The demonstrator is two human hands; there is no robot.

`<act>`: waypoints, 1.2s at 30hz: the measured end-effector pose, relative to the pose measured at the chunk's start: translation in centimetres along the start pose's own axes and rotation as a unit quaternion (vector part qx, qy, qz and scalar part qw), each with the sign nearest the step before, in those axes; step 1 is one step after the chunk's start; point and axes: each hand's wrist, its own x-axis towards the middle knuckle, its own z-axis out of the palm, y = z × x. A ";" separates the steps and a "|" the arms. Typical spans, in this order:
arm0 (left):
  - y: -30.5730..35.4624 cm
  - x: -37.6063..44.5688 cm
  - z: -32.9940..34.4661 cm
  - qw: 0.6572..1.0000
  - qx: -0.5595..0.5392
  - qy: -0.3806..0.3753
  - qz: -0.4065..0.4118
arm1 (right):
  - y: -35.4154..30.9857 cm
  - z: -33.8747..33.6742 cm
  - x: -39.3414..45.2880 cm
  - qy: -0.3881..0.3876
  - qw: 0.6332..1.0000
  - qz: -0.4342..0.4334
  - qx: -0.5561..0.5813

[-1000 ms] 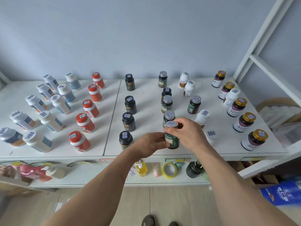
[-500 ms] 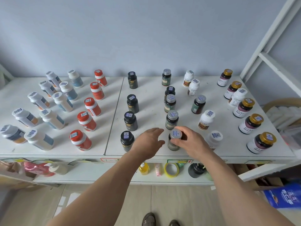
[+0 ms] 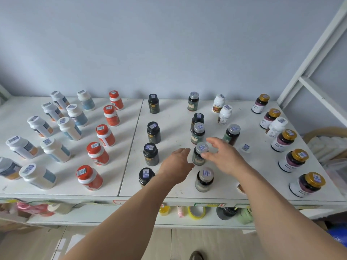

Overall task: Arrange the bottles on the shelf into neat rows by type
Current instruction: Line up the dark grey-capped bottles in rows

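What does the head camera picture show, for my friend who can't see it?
Two bare hands, left hand and right hand, reach open toward a grey-capped bottle on a white shelf. Many bottles stand around in rows, red-capped ones left, gold-capped ones right.

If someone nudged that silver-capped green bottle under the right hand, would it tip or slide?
The silver-capped green bottle stands upright and looks taller than wide, so a push near its cap would probably tip it; low down, it would likely slide on the smooth white shelf. It looks rigid. Neighbouring bottles stand close, so a fall might knock one.
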 end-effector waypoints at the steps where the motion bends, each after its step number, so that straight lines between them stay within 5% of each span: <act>1: -0.1 0.4 0.0 1.000 0.001 -0.008 -0.007 | -0.1 0.1 0.6 -0.017 1.000 0.003 -0.018; 6: -0.1 1.9 -0.2 0.991 -0.097 -0.067 -0.059 | -0.1 0.4 2.2 -0.031 0.999 -0.001 -0.031; 17: 1.2 3.8 -3.5 0.953 -0.258 -0.156 -0.042 | -2.6 -2.7 3.1 0.015 0.999 -0.028 -0.018; 36: 0.4 4.8 -4.6 0.955 -0.212 -0.206 -0.010 | -2.9 -2.6 2.5 0.022 1.000 0.006 -0.002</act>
